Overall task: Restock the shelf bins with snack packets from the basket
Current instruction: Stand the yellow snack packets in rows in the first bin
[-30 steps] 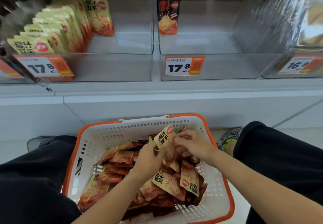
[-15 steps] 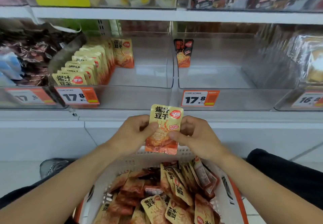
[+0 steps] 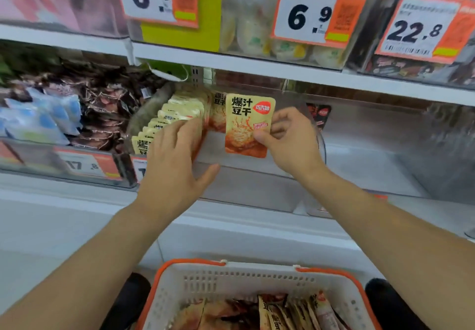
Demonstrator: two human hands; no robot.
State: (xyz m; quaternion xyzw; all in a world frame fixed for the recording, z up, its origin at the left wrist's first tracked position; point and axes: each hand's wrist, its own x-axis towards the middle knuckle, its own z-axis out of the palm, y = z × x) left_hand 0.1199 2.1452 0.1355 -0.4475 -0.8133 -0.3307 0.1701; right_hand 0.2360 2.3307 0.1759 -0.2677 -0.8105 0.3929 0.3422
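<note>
Now your right hand (image 3: 288, 140) pinches a yellow-and-orange foil snack packet (image 3: 247, 126) upright inside the clear plastic shelf bin (image 3: 246, 175), while your left hand (image 3: 177, 160), fingers straight, presses its standing packet row (image 3: 169, 121); more fill the white orange-rimmed basket (image 3: 246, 286).

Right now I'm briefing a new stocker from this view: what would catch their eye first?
The yellow-and-orange snack packet, held upright by the right hand at the mouth of the clear shelf bin. Just left, the left hand rests on the row of matching packets standing in that bin. Above hang large price tags; the basket sits at bottom centre.
</note>
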